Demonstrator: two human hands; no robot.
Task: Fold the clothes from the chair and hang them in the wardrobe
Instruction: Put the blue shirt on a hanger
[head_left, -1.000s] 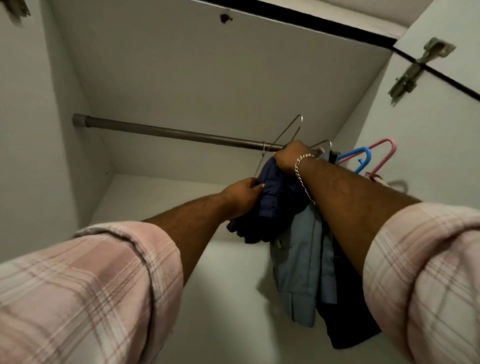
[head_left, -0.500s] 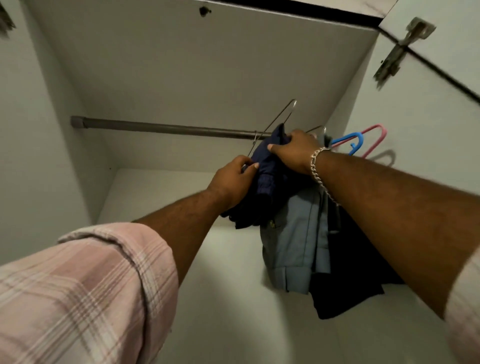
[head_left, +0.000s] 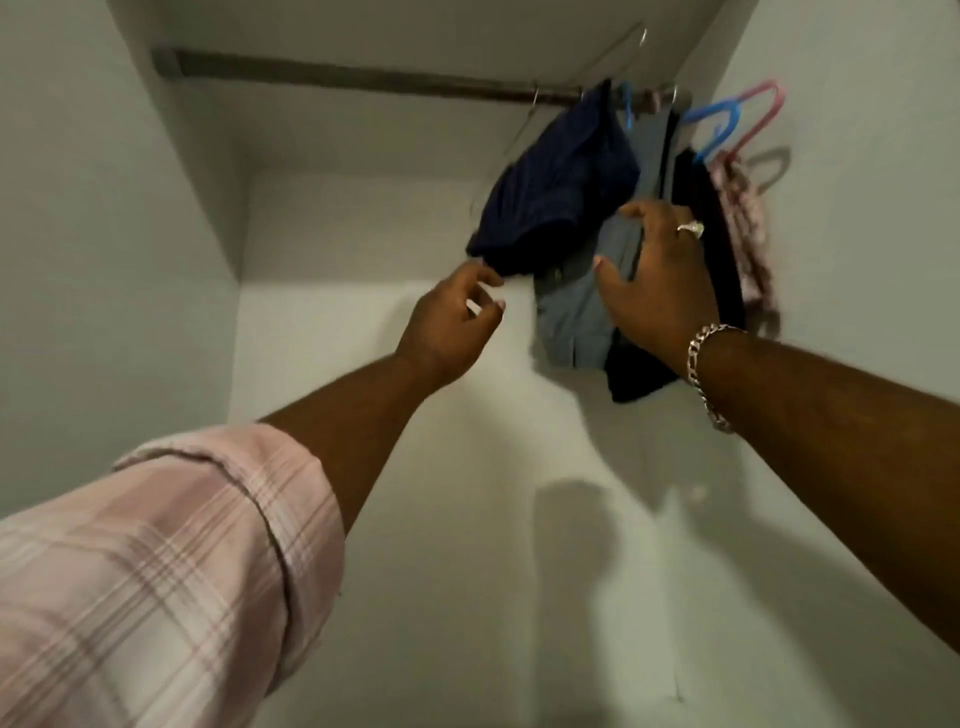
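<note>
While both hands reach up inside the wardrobe (head_left: 156, 260), navy garment (head_left: 558, 192) hangs from rod (head_left: 363, 78) at its right end, beside grey-blue garment (head_left: 587, 312) and black garment (head_left: 639, 369). Left hand (head_left: 449, 325) loosely spread just under navy hem, holding nothing. Right hand (head_left: 657, 280) spread flat against grey-blue garment. Blue hanger (head_left: 714, 117) and pink hanger (head_left: 761, 111) farther right.

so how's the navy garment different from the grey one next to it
The navy garment is darker and bunched up, hanging at a slant; the grey garment is paler and hangs lower. The right hand rests on the grey one, while the left hand is just below the navy one. Both hang from the rail.
</note>
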